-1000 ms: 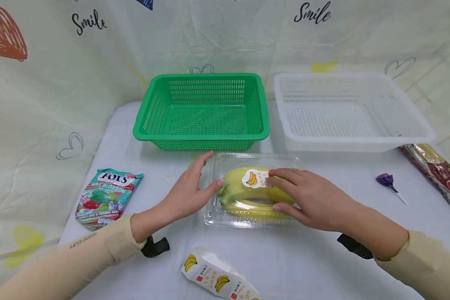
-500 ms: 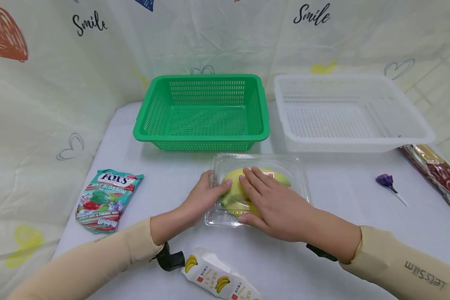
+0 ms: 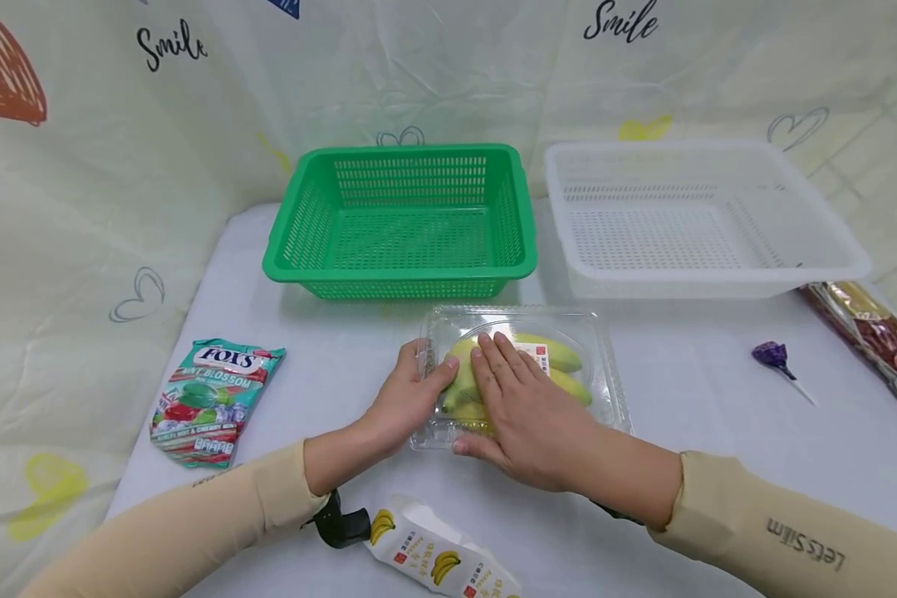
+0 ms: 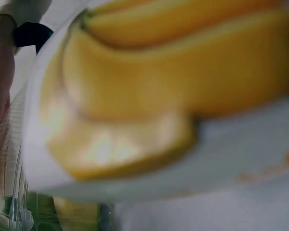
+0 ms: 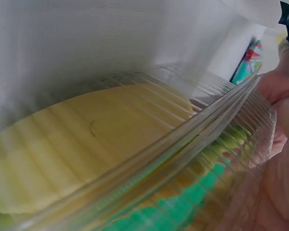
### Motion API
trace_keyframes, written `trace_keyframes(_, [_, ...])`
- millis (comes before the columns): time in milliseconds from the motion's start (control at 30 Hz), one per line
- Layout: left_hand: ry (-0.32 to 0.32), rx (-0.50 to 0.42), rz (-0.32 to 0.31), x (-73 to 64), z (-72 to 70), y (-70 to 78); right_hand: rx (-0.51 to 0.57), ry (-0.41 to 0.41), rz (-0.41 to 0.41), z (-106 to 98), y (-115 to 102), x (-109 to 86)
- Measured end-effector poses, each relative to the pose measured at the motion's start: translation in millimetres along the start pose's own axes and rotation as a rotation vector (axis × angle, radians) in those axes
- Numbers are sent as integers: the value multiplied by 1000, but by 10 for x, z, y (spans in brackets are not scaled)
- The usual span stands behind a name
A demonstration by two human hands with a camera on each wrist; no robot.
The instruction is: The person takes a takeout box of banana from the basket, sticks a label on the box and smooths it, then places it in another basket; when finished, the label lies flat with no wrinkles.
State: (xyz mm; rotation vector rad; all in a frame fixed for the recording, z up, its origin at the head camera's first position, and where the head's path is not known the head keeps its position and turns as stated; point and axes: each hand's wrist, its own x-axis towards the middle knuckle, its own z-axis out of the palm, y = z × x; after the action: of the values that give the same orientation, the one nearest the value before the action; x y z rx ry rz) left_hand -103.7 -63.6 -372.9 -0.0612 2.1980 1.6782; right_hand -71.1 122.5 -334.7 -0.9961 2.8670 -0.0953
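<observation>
Head view: my left grip (image 3: pixel 402 405) clamps the clear rectangular plastic box (image 3: pixel 604 390) at nine o'clock; my right grip (image 3: pixel 526 419) lies flat atop; probably flimsy, best held by rims.

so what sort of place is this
Perhaps a makeshift indoor tabletop set: a pale backdrop sheet printed with hearts and "Smile" behind a white cloth-covered table bearing a rectangular green plastic basket and a white plastic basket.
</observation>
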Motion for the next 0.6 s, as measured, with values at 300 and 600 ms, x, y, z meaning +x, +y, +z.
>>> trace_keyframes(300, [42,2,18,-20,24,6,-6,11,-6,32,72,-77])
trace_keyframes(600, [49,-2,23,-27,20,-2,-26,35,-16,65,146,-137])
